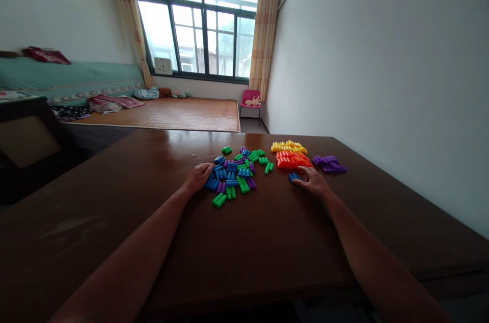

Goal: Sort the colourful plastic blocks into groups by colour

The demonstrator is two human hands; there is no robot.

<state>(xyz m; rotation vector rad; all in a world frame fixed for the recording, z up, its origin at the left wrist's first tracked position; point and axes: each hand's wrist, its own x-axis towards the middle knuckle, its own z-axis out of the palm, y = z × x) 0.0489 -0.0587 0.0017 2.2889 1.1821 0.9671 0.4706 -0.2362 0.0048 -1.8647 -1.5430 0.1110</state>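
On the dark wooden table lies a loose pile of plastic building blocks in blue, green and purple, each shaped like joined tubes. My left hand rests at the pile's left edge, fingers bent together beside the blue blocks; whatever they may hold is hidden. Right of the pile, my right hand has its thumb and fingers around a small blue block at the tabletop. Just beyond that hand are grouped orange-red blocks, with yellow blocks behind them. Purple blocks form another group to the right.
A green block lies apart behind the pile, another green block in front. Past the table are a bed with a woven mat, a pink chair and a window. A white wall runs along the right.
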